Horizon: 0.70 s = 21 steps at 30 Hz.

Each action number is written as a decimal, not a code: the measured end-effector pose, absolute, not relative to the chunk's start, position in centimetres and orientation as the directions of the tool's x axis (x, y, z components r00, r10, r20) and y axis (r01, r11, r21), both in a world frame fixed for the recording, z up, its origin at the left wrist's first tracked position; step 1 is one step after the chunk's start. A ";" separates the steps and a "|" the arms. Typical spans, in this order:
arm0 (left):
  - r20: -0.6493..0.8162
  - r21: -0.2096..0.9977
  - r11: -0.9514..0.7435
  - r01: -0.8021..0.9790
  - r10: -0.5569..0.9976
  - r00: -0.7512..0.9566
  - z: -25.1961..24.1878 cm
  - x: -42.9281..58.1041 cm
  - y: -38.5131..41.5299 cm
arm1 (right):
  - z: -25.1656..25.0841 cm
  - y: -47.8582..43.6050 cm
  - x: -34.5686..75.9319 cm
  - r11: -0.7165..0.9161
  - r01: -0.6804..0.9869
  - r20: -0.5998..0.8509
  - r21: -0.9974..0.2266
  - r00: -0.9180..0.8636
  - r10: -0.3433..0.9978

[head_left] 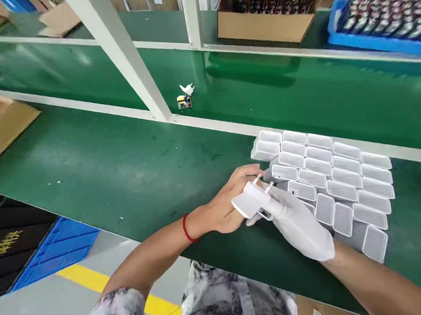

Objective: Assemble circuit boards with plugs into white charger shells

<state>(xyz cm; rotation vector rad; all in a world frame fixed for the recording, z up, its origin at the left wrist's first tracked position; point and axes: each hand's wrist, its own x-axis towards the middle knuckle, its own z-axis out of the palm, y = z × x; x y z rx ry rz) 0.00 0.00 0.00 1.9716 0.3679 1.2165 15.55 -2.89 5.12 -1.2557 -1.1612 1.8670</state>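
Note:
My right hand (298, 223), in a white glove, is closed around a white two-pin plug cover (250, 200), its pins pointing up and away from me. My left hand (230, 199) is bare, with a red cord bracelet on the wrist. It lies just behind the plug cover, fingers curled, fingertips close to the nearest white casings. The plug cover partly hides those fingers, so what they grip cannot be made out. Right of both hands, several white open-topped plastic casings (312, 178) stand in tight rows on the green bench (127, 176).
A white post (131, 58) rises from the bench's back rail. Behind it lie a small circuit board (184, 101) and a white plug piece (187, 89). A cardboard box (265, 26) and a blue tray (381, 40) of parts sit on the shelf. Cardboard (4, 123) lies at left.

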 end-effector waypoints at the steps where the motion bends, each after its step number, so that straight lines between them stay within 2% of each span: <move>1: 0.634 0.735 -0.659 -0.157 0.587 0.504 0.0 0.0 0.0 | 5.2 -3.0 15.5 -0.434 -0.011 -0.398 -0.901 -0.379 0.835; 8: 0.548 0.822 -0.549 -0.153 0.689 0.474 -0.2 0.0 -0.1 | 5.9 -3.4 15.5 -0.475 -0.081 -0.417 -0.876 -0.366 0.832; 13: 0.530 0.841 -0.518 -0.158 0.730 0.432 -0.5 0.1 -0.1 | 5.1 -2.6 16.2 -0.519 -0.185 -0.401 -0.835 -0.442 0.803; 18: 0.529 0.845 -0.510 -0.160 0.759 0.378 -0.4 -0.1 0.1 | 5.4 -2.4 16.7 -0.510 -0.157 -0.384 -0.846 -0.486 0.785; 21: 0.549 0.831 -0.535 -0.155 0.743 0.383 -0.3 -0.2 0.2 | 5.7 -3.0 16.5 -0.428 -0.129 -0.324 -0.894 -0.473 0.819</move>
